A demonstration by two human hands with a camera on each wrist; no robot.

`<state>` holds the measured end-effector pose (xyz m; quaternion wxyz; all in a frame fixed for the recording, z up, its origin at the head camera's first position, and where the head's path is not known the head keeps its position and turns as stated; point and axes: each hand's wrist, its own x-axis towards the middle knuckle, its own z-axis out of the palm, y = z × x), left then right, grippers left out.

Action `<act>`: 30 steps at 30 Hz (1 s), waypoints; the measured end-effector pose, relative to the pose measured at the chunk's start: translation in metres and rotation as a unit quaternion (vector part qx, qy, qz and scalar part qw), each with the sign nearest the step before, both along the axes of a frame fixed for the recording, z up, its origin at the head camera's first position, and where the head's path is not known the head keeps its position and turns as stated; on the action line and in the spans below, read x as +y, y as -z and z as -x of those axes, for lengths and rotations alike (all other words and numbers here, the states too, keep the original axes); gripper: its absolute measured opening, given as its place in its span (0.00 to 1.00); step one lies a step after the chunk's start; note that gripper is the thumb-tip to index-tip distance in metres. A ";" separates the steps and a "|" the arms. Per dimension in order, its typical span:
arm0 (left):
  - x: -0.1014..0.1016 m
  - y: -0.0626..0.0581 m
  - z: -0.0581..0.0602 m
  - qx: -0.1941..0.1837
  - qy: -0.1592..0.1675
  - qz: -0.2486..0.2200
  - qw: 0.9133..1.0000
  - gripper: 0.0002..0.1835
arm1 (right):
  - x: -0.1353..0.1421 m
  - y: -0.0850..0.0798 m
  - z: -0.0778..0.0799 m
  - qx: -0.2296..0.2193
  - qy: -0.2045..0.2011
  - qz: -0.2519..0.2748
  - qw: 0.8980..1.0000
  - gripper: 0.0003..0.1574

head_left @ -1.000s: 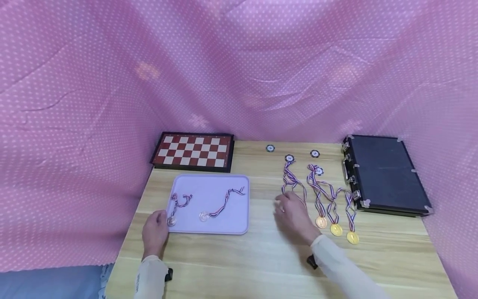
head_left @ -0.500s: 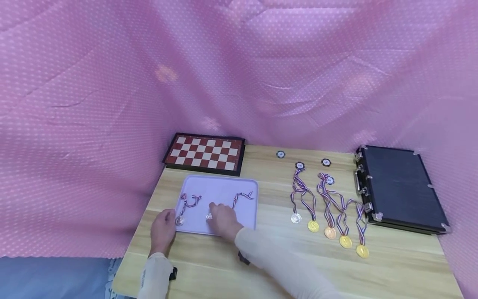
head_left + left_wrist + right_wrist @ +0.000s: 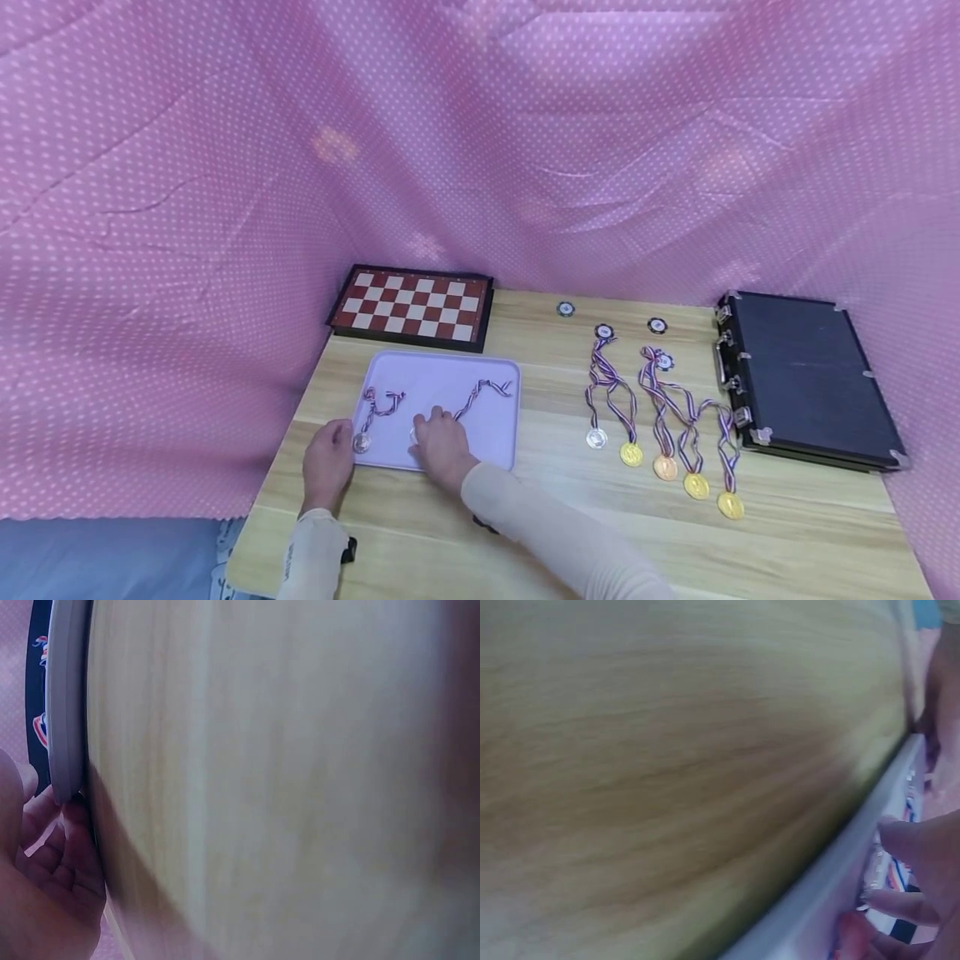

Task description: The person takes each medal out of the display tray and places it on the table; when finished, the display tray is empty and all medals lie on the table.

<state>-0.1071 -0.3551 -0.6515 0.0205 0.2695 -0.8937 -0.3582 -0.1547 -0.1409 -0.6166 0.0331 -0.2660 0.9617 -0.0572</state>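
A lilac tray (image 3: 465, 454) bears two silver medals with striped ribbons. My left hand (image 3: 327, 467) grips the tray's near-left corner; in the left wrist view its fingers (image 3: 75, 832) and thumb pinch the rim. The left silver medal (image 3: 362, 442) lies beside that hand. Over the tray's front part, my right hand (image 3: 442, 450) holds the other silver medal (image 3: 412, 435), which it mostly covers in the head view. In the right wrist view, thumb and fingertips sit around this medal (image 3: 873, 881). Its striped ribbon (image 3: 480, 390) trails toward the tray's back right.
On the right of the wooden table (image 3: 555, 517) lie several medals, among them a silver medal (image 3: 596, 437) and a bronze medal (image 3: 665, 467). Several poker chips (image 3: 566, 309) lie behind them. A chessboard (image 3: 412, 307) stands back left; a black case (image 3: 813, 379) stands far right.
My right hand has moved left from the table medals to the silver medal on the tray, then shifted slightly left. My left hand stays at the tray corner. The head view has shifted.
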 end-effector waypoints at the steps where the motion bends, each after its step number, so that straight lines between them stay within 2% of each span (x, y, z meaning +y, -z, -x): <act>1: 0.000 0.001 0.001 0.000 0.001 0.000 1.000 0.28 | 0.000 0.002 0.000 0.010 -0.002 -0.001 1.000 0.27; 4: 0.002 0.001 0.002 0.001 0.002 0.000 1.000 0.28 | 0.001 0.006 0.001 0.032 -0.006 0.002 0.999 0.23; 7: 0.003 0.001 0.003 0.002 0.004 0.007 1.000 0.28 | 0.003 0.008 0.001 0.043 -0.007 0.013 0.999 0.15; 12: 0.006 -0.001 0.003 -0.001 0.006 0.005 1.000 0.29 | 0.008 0.007 0.001 0.045 -0.020 0.031 0.998 0.06; 17: 0.006 -0.004 0.002 -0.006 -0.005 -0.006 1.000 0.28 | 0.021 0.007 0.002 0.008 -0.052 0.057 0.997 0.07; 20: 0.006 -0.005 0.001 -0.003 -0.006 -0.002 1.000 0.28 | 0.033 0.004 0.001 -0.031 -0.076 0.093 0.992 0.07; 23: 0.005 -0.005 0.001 0.003 -0.006 0.007 1.000 0.28 | 0.049 -0.001 0.001 -0.079 -0.090 0.144 0.982 0.07; 26: 0.005 -0.004 0.001 0.003 -0.008 0.011 1.000 0.29 | 0.070 -0.008 0.001 -0.135 -0.083 0.201 0.967 0.10; 28: 0.005 -0.003 0.001 0.005 -0.009 0.017 1.000 0.29 | 0.087 -0.015 0.003 -0.183 -0.067 0.242 0.951 0.12; 30: 0.006 -0.002 0.002 0.007 -0.008 0.021 1.000 0.29 | 0.105 -0.024 0.006 -0.233 -0.046 0.282 0.930 0.13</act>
